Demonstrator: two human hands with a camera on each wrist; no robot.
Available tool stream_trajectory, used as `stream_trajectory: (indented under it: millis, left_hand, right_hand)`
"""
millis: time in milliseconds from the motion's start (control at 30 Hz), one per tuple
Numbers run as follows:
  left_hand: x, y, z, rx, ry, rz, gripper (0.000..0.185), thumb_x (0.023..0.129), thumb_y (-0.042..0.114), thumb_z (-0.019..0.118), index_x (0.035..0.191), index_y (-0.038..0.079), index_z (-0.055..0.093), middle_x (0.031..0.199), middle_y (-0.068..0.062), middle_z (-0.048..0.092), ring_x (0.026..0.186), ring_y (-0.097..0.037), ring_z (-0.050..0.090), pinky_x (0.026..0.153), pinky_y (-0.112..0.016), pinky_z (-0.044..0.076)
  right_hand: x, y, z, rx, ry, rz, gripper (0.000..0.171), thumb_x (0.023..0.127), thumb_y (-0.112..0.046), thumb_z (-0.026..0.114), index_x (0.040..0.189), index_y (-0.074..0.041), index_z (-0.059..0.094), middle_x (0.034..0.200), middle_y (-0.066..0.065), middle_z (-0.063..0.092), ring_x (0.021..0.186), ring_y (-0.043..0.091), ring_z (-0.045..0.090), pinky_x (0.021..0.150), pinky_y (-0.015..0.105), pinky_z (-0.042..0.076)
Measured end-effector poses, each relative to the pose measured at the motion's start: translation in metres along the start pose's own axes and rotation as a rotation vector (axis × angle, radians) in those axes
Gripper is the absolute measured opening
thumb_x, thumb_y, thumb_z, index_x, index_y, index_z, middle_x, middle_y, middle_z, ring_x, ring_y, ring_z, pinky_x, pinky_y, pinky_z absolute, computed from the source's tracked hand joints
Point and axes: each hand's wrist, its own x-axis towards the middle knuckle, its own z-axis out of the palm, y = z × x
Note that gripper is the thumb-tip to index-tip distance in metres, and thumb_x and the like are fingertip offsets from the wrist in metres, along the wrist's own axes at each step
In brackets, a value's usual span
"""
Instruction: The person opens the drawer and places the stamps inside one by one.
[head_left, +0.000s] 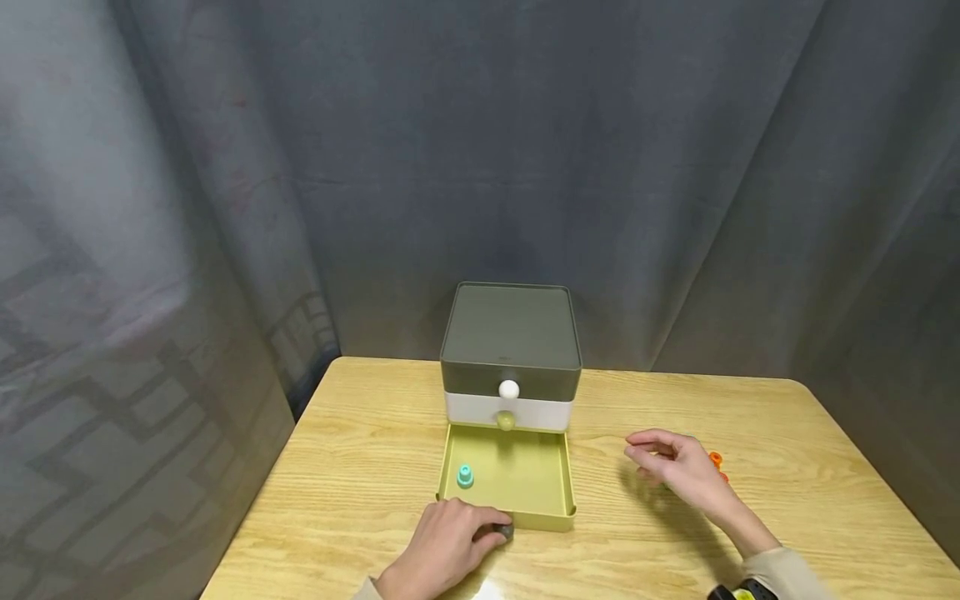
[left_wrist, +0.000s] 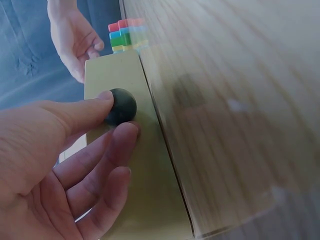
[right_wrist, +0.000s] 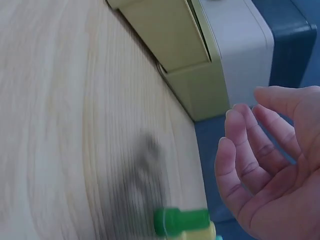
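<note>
My left hand (head_left: 448, 542) pinches the dark round knob (left_wrist: 122, 106) between thumb and fingers. That knob sits on the front of the yellow-green bottom drawer (head_left: 536, 522), which is pulled out of a small stacked cabinet (head_left: 512, 325). Inside the drawer, toward its left side, stands a teal peg-shaped piece (head_left: 465, 477). To the right of the drawer my right hand (head_left: 686, 471) hovers above the table, fingers loosely bent and holding nothing. Partly hidden behind it are orange pieces (head_left: 716, 459); the right wrist view shows a green piece (right_wrist: 182, 221) below the hand.
Above the pulled-out drawer are a white drawer with a yellow-green knob (head_left: 506, 420) and a dark one with a white knob (head_left: 509, 389), both closed. The cabinet stands on a wooden table (head_left: 360, 467). Grey curtains (head_left: 480, 150) hang behind and at both sides.
</note>
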Motion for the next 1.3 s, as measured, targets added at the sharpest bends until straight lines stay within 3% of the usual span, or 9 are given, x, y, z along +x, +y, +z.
stream_trajectory:
  millis: [233, 533, 833, 1067, 1300]
  left_hand:
    - [0.000, -0.001, 0.001, -0.010, -0.002, 0.002, 0.018, 0.094, 0.035, 0.081, 0.111, 0.031, 0.084, 0.102, 0.015, 0.082, 0.081, 0.003, 0.071, 0.059, -0.012, 0.046]
    - [-0.001, -0.002, 0.001, -0.008, 0.007, 0.012, 0.019, 0.094, 0.036, 0.081, 0.112, 0.032, 0.083, 0.101, 0.015, 0.082, 0.078, 0.005, 0.069, 0.058, -0.013, 0.044]
    - [-0.002, -0.001, 0.000, -0.021, -0.001, 0.004, 0.019, 0.094, 0.034, 0.082, 0.112, 0.031, 0.084, 0.101, 0.014, 0.082, 0.076, 0.007, 0.066, 0.057, -0.013, 0.043]
    - [-0.004, -0.001, 0.001, -0.028, 0.004, -0.005, 0.018, 0.094, 0.035, 0.082, 0.111, 0.032, 0.084, 0.100, 0.014, 0.083, 0.075, 0.008, 0.065, 0.057, -0.014, 0.042]
    - [-0.002, -0.002, -0.001, -0.046, -0.005, -0.019, 0.018, 0.095, 0.034, 0.081, 0.112, 0.032, 0.084, 0.101, 0.014, 0.082, 0.069, 0.011, 0.056, 0.057, -0.015, 0.040]
  right_hand:
    - [-0.005, 0.013, -0.023, -0.027, 0.050, 0.010, 0.050, 0.106, -0.036, 0.068, 0.139, 0.001, 0.064, 0.119, 0.018, 0.077, 0.087, 0.018, 0.073, 0.071, 0.034, 0.061]
    - [-0.011, 0.032, -0.054, -0.117, 0.116, 0.040, 0.055, 0.106, -0.038, 0.067, 0.142, 0.003, 0.061, 0.116, 0.011, 0.078, 0.087, 0.005, 0.069, 0.071, 0.028, 0.059]
    - [-0.022, 0.053, -0.083, -0.191, 0.153, 0.144, 0.062, 0.105, -0.046, 0.066, 0.142, 0.003, 0.063, 0.134, 0.022, 0.072, 0.089, -0.009, 0.064, 0.075, 0.024, 0.060]
    - [-0.035, 0.076, -0.086, -0.234, 0.206, 0.150, 0.057, 0.104, -0.042, 0.069, 0.136, 0.005, 0.066, 0.104, 0.002, 0.079, 0.076, 0.003, 0.065, 0.062, 0.028, 0.054]
    - [-0.041, 0.091, -0.078, -0.139, 0.203, 0.163, 0.057, 0.104, -0.040, 0.071, 0.138, 0.006, 0.064, 0.099, -0.015, 0.075, 0.073, 0.008, 0.067, 0.061, 0.029, 0.056]
